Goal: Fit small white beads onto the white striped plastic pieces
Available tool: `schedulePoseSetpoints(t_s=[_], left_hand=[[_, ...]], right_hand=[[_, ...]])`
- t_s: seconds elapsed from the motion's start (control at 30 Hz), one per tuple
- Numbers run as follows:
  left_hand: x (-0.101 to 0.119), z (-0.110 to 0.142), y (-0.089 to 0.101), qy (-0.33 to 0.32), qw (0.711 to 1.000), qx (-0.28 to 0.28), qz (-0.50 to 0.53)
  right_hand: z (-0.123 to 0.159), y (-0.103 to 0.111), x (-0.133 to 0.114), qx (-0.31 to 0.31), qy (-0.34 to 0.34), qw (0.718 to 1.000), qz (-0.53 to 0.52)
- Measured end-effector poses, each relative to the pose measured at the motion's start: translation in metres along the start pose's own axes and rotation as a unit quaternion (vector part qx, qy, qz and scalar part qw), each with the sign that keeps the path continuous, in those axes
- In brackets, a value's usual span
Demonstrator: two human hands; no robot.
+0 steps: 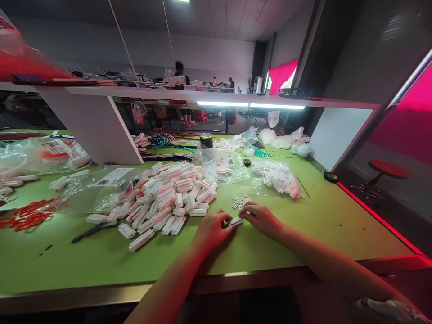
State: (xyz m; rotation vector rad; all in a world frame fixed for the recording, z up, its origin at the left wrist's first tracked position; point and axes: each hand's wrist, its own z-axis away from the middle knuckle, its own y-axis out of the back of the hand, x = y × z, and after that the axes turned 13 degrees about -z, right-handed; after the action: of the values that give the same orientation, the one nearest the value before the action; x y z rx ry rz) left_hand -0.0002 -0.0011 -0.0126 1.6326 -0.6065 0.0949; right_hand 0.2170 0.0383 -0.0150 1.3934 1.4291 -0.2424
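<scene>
My left hand (213,230) is closed around one end of a white plastic connector housing (236,221) just above the green table. At the housing's right end, the fingertips of my right hand (260,218) are pinched together; anything small between them is hidden. Directly behind that hand lies a small pile of tiny white pieces (240,202). A large heap of similar white housings (168,198), some with orange parts, spreads left of my left hand.
Farther left are a dark-handled tool (92,232) and orange strips (32,215). Clear bags of parts (278,179) lie behind my hands, with a black tape roll (206,141) and wire bundles (160,140). A white shelf (182,94) spans the table; people stand far behind.
</scene>
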Motion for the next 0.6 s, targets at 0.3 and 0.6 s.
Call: schedulePoseSetpoints(t_s=[0.3, 0.6], left_hand=[[0.001, 0.0, 0.002, 0.004, 1.0, 0.001, -0.005], [0.0, 0.0, 0.001, 0.006, 1.0, -0.006, -0.008]], right_hand=[[0.007, -0.003, -0.003, -0.055, 0.069, 0.973, 0.213], [0.008, 0.003, -0.014, -0.115, 0.125, 0.927, 0.335]])
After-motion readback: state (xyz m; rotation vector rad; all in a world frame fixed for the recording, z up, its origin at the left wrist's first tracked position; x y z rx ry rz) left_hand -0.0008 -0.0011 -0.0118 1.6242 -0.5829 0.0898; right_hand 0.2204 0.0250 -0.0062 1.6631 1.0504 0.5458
